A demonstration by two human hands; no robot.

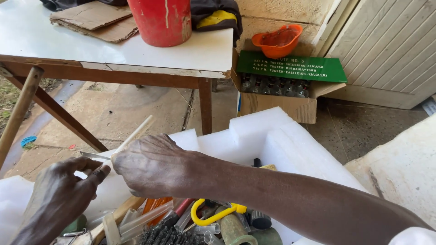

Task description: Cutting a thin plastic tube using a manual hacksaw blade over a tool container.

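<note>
My right hand reaches across to the left and is closed on a pale wooden stick that points up and to the right. My left hand sits just left of it at the lower left, fingers pinched near a thin grey metal blade that lies between the two hands. I cannot tell whether the left hand grips the blade. Below both hands lies a jumble of tools: a yellow-handled piece, clear tubes, a wire brush.
White foam blocks surround the tool pile. A white-topped wooden table with a red bucket and cardboard stands ahead. A cardboard box of bottles, a green sign and an orange helmet sit by the wall.
</note>
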